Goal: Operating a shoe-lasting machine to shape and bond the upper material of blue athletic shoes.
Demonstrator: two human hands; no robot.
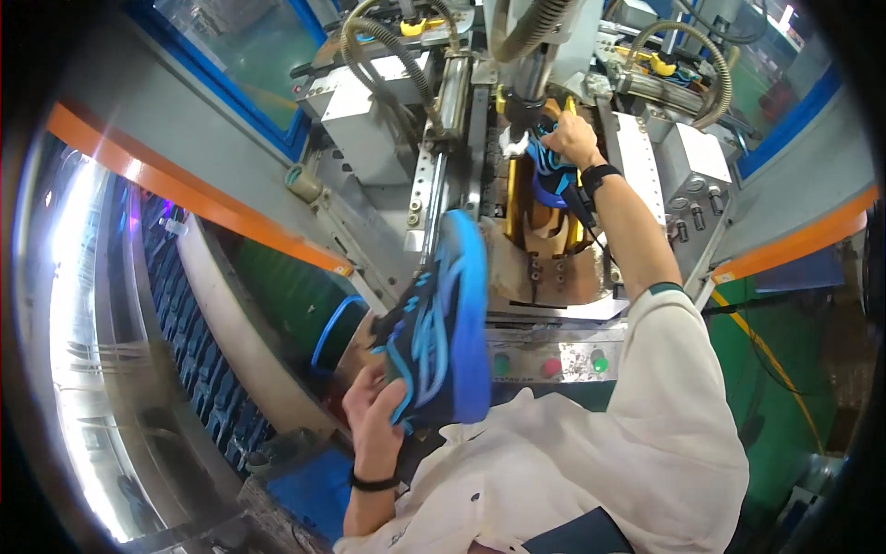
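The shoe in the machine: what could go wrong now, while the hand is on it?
1. The right hand holds the blue shoe right under the press head of the machine; fingers might get pinched if it moves.
2. The left hand grips a second shoe only at its heel end, so it may slip.
3. The wristband and its cord could catch on the yellow guides.
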